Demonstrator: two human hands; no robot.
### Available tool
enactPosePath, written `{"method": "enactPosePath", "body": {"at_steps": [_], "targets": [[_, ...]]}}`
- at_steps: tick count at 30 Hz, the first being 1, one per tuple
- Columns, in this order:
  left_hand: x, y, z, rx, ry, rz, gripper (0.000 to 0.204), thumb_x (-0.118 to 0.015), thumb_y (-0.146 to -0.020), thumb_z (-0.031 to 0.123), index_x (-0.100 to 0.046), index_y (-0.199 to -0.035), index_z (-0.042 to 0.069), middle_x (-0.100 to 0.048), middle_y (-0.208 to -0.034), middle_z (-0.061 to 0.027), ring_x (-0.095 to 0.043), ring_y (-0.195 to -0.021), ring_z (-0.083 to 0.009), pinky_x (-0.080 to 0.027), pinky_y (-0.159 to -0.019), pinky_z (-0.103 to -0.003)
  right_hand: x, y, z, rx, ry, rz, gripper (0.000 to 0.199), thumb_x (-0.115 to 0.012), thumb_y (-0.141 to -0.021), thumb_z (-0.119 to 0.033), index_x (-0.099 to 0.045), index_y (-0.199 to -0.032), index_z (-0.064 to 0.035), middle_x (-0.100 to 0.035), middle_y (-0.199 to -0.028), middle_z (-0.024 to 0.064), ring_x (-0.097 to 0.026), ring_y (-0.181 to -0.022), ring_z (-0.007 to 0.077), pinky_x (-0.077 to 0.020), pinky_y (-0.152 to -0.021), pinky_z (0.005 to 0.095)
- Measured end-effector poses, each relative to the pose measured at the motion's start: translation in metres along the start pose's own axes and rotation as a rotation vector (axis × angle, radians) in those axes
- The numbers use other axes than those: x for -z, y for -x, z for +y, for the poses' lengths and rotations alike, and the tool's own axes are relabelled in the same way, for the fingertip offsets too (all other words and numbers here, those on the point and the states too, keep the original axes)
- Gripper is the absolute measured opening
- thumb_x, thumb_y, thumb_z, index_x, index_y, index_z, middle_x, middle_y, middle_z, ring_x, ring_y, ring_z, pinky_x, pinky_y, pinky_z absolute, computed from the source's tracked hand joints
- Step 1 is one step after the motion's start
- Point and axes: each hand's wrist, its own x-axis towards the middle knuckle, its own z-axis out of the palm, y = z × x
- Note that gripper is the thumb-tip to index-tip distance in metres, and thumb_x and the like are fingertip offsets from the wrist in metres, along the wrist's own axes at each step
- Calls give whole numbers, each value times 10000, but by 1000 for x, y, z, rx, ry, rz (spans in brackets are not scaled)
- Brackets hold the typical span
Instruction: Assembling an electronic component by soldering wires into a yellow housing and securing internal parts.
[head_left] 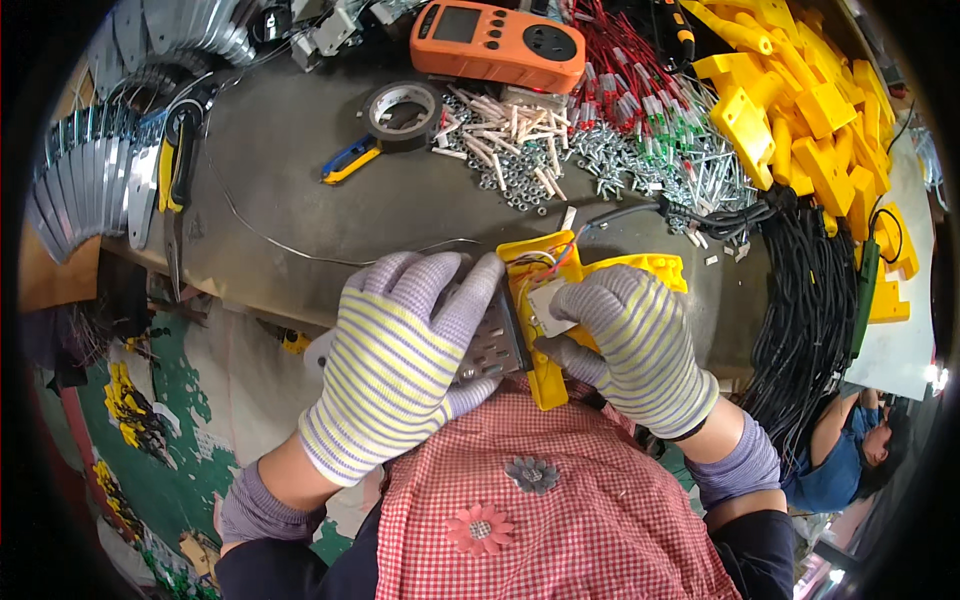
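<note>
Striped knit gloves cover both hands at the near edge of the grey workbench [300,190]. Left hand [400,350] lies palm-down, fingers curled over a perforated metal plate [492,348], gripping it. Right hand [632,340] is closed around a yellow plastic housing [548,300], thumb pressing what seems a small white part. Red and blue wires show inside the housing, held just above the checked apron [560,500].

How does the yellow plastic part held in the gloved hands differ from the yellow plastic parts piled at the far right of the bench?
The held yellow plastic part carries coloured wires and a grey perforated metal plate; the piled yellow plastic parts look bare. The held one is gripped by the left hand and right hand; the piled ones lie loose. Both are the same yellow.
</note>
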Motion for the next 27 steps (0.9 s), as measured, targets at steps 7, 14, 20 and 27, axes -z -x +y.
{"method": "enactPosePath", "body": {"at_steps": [7,14,20,27], "targets": [[12,-8,4,-29,-33,-9,849,-862,-585,346,-584,-1324,33,-589,-1211,-168,-574,-1075,-358,-464,-950,-485,2,6,-3,43,182,-11,318,-767,-756,-232,-658,-1007,-69,-611,-782,86,-646,-730,277,-514,-672,410],[13,-10,4,-20,-32,-4,795,-876,-552,340,-638,-1243,29,-613,-1218,-170,-589,-1069,-372,-476,-947,-478,4,4,10,72,71,21,219,-750,-774,-238,-673,-908,-83,-603,-750,76,-643,-714,277,-498,-642,407],[11,-7,-1,-33,3,45,765,-882,-544,325,-654,-1216,39,-615,-1208,-161,-591,-1056,-369,-493,-917,-473,9,-1,10,73,20,55,209,-782,-739,-232,-665,-852,-100,-635,-849,71,-630,-767,298,-499,-686,424],[15,-12,2,-25,-76,-27,770,-876,-547,348,-653,-1223,56,-597,-1230,-152,-584,-1064,-357,-478,-938,-480,-12,3,2,74,56,213,264,-806,-615,-254,-655,-785,-119,-575,-783,31,-605,-767,256,-484,-676,410]]}}
